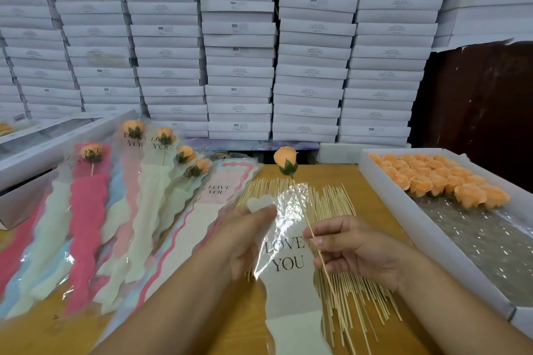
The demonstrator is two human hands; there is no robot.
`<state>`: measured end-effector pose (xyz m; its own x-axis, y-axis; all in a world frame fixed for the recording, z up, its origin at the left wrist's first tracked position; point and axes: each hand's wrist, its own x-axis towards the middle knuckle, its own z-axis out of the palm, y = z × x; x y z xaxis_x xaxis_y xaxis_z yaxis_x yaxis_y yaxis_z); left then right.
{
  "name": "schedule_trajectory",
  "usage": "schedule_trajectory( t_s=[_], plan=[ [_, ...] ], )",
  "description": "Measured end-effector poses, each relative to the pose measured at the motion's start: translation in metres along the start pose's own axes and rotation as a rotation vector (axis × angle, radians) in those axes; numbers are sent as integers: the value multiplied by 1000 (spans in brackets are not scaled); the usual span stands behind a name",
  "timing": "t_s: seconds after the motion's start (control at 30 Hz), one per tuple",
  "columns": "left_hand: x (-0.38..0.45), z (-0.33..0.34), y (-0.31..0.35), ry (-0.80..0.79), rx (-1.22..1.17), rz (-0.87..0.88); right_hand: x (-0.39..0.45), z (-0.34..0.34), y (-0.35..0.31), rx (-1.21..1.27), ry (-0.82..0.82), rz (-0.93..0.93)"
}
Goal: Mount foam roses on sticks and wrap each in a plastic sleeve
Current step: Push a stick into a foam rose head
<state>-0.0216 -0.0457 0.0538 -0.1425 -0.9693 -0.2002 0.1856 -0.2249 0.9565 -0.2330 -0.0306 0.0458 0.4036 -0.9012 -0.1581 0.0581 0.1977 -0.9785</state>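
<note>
My right hand (353, 251) pinches a thin wooden stick (304, 212) that carries an orange foam rose (285, 159) with green sepals, held tilted up over the table. My left hand (245, 235) grips the upper edge of a clear plastic sleeve (285, 256) printed "LOVE YOU" with a pale green lower panel. The stick lies across the sleeve's clear top part; I cannot tell whether it is inside the sleeve. A heap of loose sticks (334, 204) lies underneath on the wooden table (230, 323).
Several wrapped roses (164, 141) lie fanned at the left on a stack of pink, blue and green sleeves (86, 228). A white tray (383, 190) of orange rose heads (438, 179) stands at the right. White boxes (239, 66) are stacked high behind.
</note>
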Motion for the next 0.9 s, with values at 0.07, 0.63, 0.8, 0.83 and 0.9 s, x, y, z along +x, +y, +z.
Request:
schedule_trajectory(
  t_s=[0.07, 0.63, 0.8, 0.83, 0.9],
  plan=[
    [4, 0, -2, 26, -2, 7, 0, 1, 0, 4, 8, -7],
    [-4, 2, -23, -124, 151, -65, 3, -7, -2, 72, 197, -90],
    [-7, 3, -29, -128, 246, -39, 3, -9, -4, 94, 247, -119],
    [-8, 4, -30, -142, 271, -40, 3, -11, -4, 99, 278, -138],
    [-10, 6, -31, -181, 291, -53, 3, -15, -6, 124, 348, -177]
  ],
)
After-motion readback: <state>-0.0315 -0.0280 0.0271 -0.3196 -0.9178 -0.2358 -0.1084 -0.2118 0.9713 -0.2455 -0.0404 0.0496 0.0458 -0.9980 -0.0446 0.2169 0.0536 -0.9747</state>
